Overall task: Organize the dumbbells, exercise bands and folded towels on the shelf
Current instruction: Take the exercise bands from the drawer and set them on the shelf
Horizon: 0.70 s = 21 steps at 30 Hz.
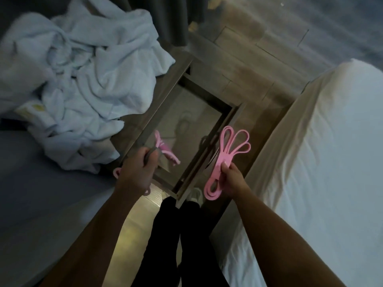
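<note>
In the head view, a wood-framed glass shelf top (pixel 233 118) is sitting at mid-frame over plank flooring (pixel 248 59). It is squeezed between a grey padded surface (pixel 41 193) on the left and a white-sheeted bed (pixel 331 162) on the right. Unfolded white towels (pixel 83 79) are lying heaped at upper left, reaching the frame's left edge. A narrow floor strip is showing at lower centre, where black-clad legs (pixel 165 235) are standing. The right hand (pixel 231 179) is pinching a folded pink exercise band (pixel 228 154) over the frame's right edge. The left hand (pixel 134 170), blurred, is curling round a second pink band (pixel 165 151) at the lower left corner.
</note>
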### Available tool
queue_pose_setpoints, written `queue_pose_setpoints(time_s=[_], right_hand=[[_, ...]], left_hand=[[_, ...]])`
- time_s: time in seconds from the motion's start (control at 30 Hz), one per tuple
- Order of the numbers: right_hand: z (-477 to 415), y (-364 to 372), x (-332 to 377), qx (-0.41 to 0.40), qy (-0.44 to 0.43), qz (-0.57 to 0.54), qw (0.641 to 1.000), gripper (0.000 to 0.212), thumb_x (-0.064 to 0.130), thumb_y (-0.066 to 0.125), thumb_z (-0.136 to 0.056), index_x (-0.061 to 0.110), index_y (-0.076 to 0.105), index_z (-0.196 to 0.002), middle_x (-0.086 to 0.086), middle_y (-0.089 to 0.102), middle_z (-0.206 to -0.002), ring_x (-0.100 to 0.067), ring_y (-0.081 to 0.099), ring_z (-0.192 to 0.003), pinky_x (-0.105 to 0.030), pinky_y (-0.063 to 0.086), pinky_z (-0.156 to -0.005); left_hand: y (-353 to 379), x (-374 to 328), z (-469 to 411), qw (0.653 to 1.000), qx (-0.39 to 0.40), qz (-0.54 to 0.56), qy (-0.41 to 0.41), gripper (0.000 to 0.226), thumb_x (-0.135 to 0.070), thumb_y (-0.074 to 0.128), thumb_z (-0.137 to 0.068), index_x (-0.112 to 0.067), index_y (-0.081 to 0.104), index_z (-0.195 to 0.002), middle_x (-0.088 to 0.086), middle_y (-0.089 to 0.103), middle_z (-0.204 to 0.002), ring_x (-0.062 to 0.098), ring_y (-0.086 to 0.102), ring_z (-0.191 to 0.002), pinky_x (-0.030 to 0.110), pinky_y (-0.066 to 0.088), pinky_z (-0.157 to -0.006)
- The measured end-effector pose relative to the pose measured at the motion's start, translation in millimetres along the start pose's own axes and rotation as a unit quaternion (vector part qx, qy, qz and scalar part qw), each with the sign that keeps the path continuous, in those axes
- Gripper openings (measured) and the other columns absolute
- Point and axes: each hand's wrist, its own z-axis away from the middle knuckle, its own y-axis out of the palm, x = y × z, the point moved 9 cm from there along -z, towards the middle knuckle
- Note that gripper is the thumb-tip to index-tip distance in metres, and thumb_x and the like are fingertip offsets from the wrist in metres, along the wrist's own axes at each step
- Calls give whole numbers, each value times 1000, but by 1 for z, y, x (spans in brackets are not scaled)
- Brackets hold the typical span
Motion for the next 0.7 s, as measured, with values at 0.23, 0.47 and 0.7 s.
queue_pose_setpoints(time_s=[0.23, 0.47, 0.7], right_hand=[[-10, 31, -15, -7, 40, -92, 995, 23, 17, 45, -101, 11, 57, -120, -10, 62, -92, -25, 58, -88, -45, 50, -80], [-23, 73, -1, 44, 6, -13, 999, 19, 13, 42, -103, 11, 52, -119, -10, 60, -97, -26, 57, -92, -51, 47, -97], [-49, 136, -4, 80, -17, 27, 996, 30, 13, 43, -103, 2, 46, -130, -10, 60, -96, -22, 58, -85, -47, 49, -90]], left_hand=[[-12, 3, 39, 998, -50, 46, -19, 19, -28, 52, -99, -17, 64, -88, 9, 65, -77, 16, 60, -65, 13, 44, -51], [-35, 25, 32, 994, -97, 5, -44, 29, -50, 45, -90, -27, 58, -79, -2, 63, -71, 10, 61, -66, 36, 48, -71], [-54, 20, 6, 991, -131, 12, -31, 35, -47, 46, -86, -16, 54, -73, 4, 61, -68, 18, 58, -67, 39, 45, -65]])
